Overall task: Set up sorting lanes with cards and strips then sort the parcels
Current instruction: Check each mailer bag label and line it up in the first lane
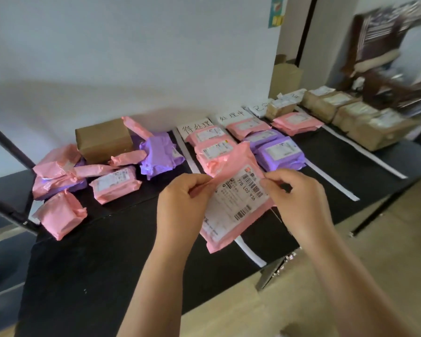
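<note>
Both hands, the left hand [184, 198] and right hand [295, 198], pinch the top corners of a pink parcel [231, 203] above the black table [95, 251] (label facing up, probably to read it) before choosing a lane.

A black table [95, 251] stands against a white wall [131, 57] on a pale wood floor [350, 251], beside dark wooden furniture [384, 57].

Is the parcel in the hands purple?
No, the parcel pinched between the left hand and right hand is pink.
</note>
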